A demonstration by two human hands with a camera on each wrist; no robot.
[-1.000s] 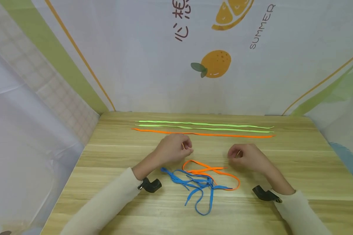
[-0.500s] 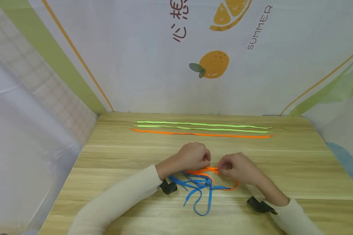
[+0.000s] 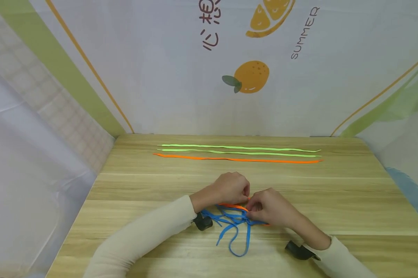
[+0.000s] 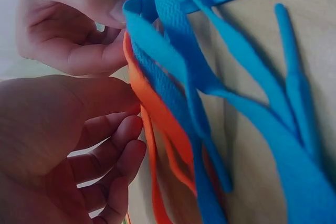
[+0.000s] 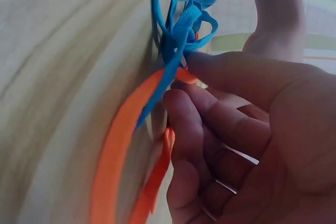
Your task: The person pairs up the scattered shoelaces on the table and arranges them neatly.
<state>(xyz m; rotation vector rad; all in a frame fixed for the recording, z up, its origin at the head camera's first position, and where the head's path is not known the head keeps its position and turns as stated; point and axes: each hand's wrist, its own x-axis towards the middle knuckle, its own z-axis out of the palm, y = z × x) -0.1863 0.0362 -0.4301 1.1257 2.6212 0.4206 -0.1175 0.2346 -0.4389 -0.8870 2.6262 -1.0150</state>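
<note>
A loose orange shoelace [image 4: 163, 119] lies tangled with a bunch of blue shoelaces [image 4: 176, 19] on the table. My left hand [image 3: 231, 187] pinches the orange lace between thumb and forefinger, its other fingers loosely curled. Close beside it, my right hand [image 3: 273, 206] holds the same lace with thumb and forefinger at the blue knot. In the right wrist view, an orange strand [image 5: 118, 150] runs down from the right fingertips, crossed by a blue strand [image 5: 170, 72]. In the head view the hands cover much of the orange lace.
Two green shoelaces, an upper one [image 3: 243, 147] and a lower one [image 3: 264, 154], and an orange shoelace [image 3: 278, 161] lie straight and side by side across the back of the wooden table [image 3: 143, 255]. A printed white cloth [image 3: 181, 96] hangs behind.
Both hands have come down from above the pile and drawn together, the left moving right and the right moving left. They now pinch the loose orange lace.
</note>
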